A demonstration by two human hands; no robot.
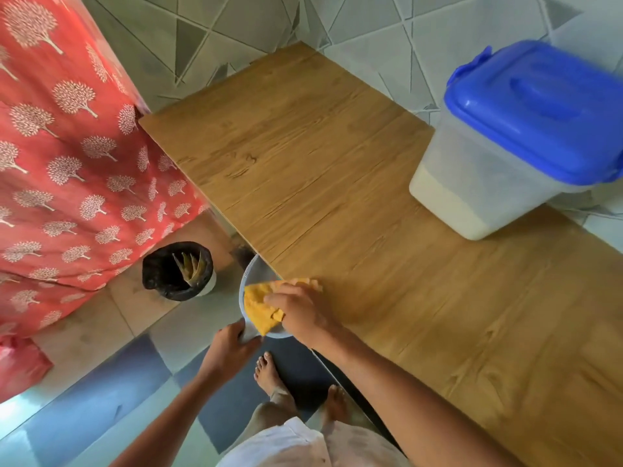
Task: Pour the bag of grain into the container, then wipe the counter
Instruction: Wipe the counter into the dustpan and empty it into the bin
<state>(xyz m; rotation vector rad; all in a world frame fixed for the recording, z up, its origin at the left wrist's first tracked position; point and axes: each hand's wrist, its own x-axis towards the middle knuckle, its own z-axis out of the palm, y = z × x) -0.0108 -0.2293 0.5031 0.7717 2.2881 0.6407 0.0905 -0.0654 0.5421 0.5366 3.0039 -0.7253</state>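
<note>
Yellow sponge cloth [261,306] at counter edge [337,197], right hand [298,310] pressing it, fingers curled over. Left hand [232,342] grips pale plastic bowl [247,278] below edge. Blue-lidded translucent grain container [499,163] at 2 o'clock. Black-lined bin [178,269] at 9 o'clock.

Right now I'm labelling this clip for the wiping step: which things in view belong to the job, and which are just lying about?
Part of the job:
yellow cloth, under the right hand
pale bowl, held at the counter edge by the left hand
wooden counter
lidded container with grain inside

Just lying about:
black-lined bin on the floor
red patterned fabric
</note>
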